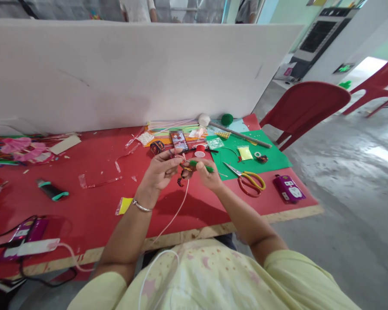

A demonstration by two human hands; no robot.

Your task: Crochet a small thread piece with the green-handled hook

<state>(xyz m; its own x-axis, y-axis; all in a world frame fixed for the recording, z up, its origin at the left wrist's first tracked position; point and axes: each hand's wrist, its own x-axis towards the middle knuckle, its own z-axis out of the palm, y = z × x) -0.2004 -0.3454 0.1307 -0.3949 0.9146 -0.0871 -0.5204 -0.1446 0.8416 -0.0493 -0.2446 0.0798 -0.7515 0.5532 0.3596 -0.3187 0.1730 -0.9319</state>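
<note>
From my end: right hand (207, 175) closed round a green-handled tool (210, 169), left hand (164, 171) pinching multicoloured yarnwork (180, 181) between them above red table (97, 157); probably mid-stitch, next move wanting steady tension.

A craft workshop, by the look of it.
Scissors (241, 174), a ball of yarn (157, 147) and a spool (199, 150) lie on a red-topped table (93, 157); around it are a bare grey floor (336, 181), plastic chairs (307, 112) and a green exit sign (344, 68).
</note>
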